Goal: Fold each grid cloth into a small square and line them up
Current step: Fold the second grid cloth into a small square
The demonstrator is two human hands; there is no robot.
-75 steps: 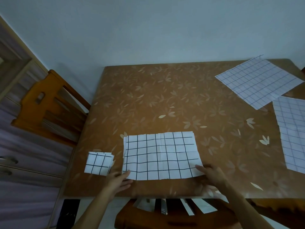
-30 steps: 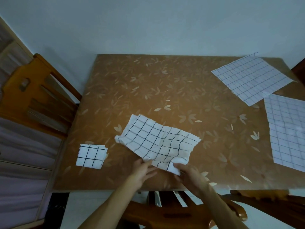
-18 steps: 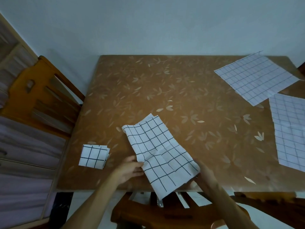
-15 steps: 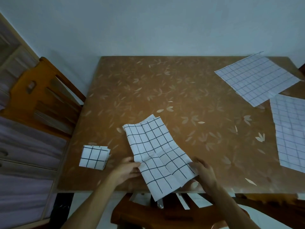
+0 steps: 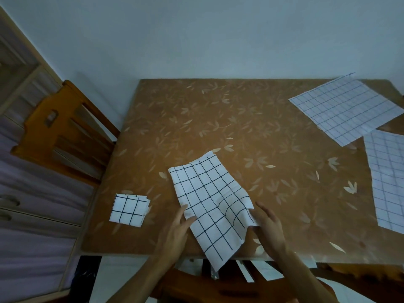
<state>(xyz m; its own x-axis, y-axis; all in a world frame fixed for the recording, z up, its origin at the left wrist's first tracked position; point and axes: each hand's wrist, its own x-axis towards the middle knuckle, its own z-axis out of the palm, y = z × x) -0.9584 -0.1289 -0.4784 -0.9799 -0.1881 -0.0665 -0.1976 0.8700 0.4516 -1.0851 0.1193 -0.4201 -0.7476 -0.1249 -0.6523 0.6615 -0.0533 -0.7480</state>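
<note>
A half-folded white cloth with a black grid (image 5: 209, 202) lies at an angle near the table's front edge, and its near corner hangs over that edge. My left hand (image 5: 175, 232) pinches the cloth's left edge. My right hand (image 5: 270, 228) grips its right corner, where the fabric is rumpled. A small folded square of grid cloth (image 5: 129, 209) rests at the front left of the table. Two unfolded grid cloths lie flat, one at the far right (image 5: 345, 108) and one at the right edge (image 5: 388, 180).
The brown leaf-patterned table (image 5: 218, 119) stands against a pale wall. A wooden chair (image 5: 63, 132) is at its left side, beside a cabinet with drawers (image 5: 26, 215). Another chair (image 5: 218, 287) sits below the near edge.
The flat, half-folded cloth has been picked up by both hands and turned from lying crosswise to running diagonally away from me. Both hands have shifted along its edges.
</note>
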